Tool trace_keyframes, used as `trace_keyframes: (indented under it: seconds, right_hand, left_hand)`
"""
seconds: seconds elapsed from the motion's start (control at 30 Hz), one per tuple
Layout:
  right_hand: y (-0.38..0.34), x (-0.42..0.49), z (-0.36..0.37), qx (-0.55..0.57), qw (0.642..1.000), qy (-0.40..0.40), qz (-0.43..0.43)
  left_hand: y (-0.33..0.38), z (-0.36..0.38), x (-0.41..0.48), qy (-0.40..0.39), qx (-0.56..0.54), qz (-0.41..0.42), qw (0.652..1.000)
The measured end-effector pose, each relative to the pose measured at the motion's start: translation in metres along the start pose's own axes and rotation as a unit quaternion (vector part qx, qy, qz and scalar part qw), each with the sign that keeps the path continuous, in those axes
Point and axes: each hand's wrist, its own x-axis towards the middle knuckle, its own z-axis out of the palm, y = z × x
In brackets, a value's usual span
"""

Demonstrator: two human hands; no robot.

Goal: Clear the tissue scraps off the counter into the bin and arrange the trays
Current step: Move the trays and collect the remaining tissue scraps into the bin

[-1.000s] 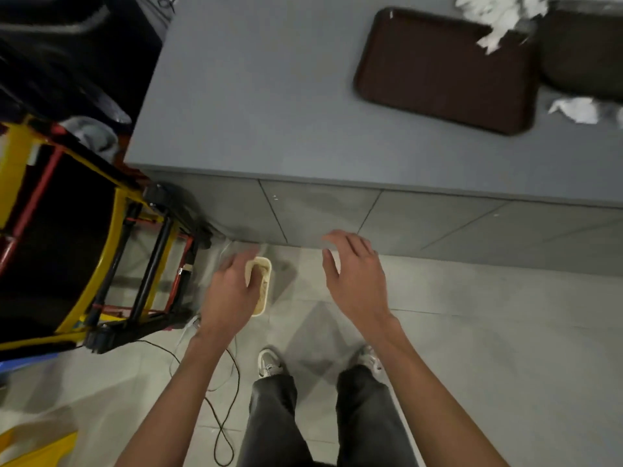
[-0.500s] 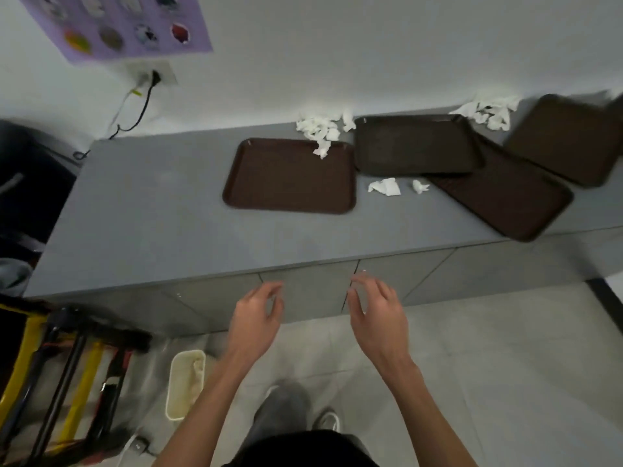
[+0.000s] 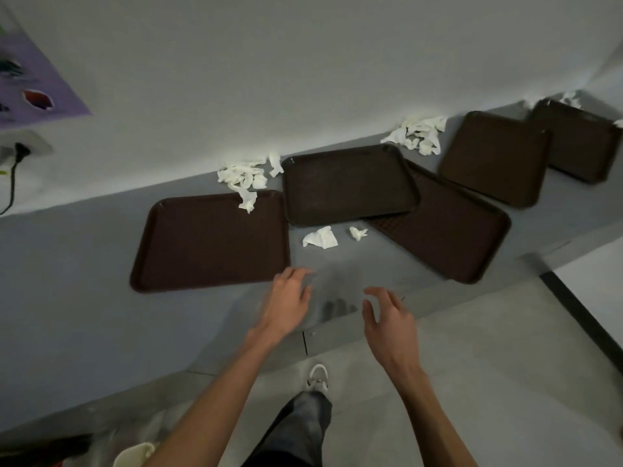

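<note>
The grey counter [image 3: 84, 281] carries five brown trays [image 3: 210, 241], the second overlapping the third. Three heaps of tissue scraps [image 3: 244, 178] lie against the wall, and two loose scraps [image 3: 320, 238] sit in front of the middle trays. The cream bin [image 3: 133, 456] stands on the floor, lower left. The left hand [image 3: 286, 303] and right hand [image 3: 387, 320] hover at the counter's near edge, fingers spread loosely, holding nothing.

Plain grey-white wall [image 3: 303, 62] behind grey table [image 3: 67, 298], dim light. Purple poster [image 3: 30, 79] upper left, white socket [image 3: 27, 148] below it with black plug and cable [image 3: 13, 176]. Pale tiled floor [image 3: 488, 365], dark strip [image 3: 580, 315] at right.
</note>
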Motion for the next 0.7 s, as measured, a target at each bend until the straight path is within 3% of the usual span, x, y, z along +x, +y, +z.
trace_keyframes:
  seconds: [0.3,0.47,0.6,0.7]
  right_hand:
    - [0.002,0.104,0.006,-0.016,0.998,-0.065,0.022]
    - [0.000,0.146,0.024,-0.039,0.995,-0.097,-0.001]
    - [0.003,0.181,0.049,-0.072,0.989,-0.124,-0.024]
    - [0.015,0.194,0.076,-0.099,0.977,-0.186,-0.016]
  left_hand:
    - [0.006,0.047,0.130,-0.094,0.085,-0.017,0.992]
    - [-0.012,0.074,0.123,-0.085,0.106,0.025,0.990]
    - [-0.019,0.080,0.100,-0.088,0.100,0.003,0.991]
    - [-0.020,0.080,0.083,-0.080,0.081,-0.037,0.993]
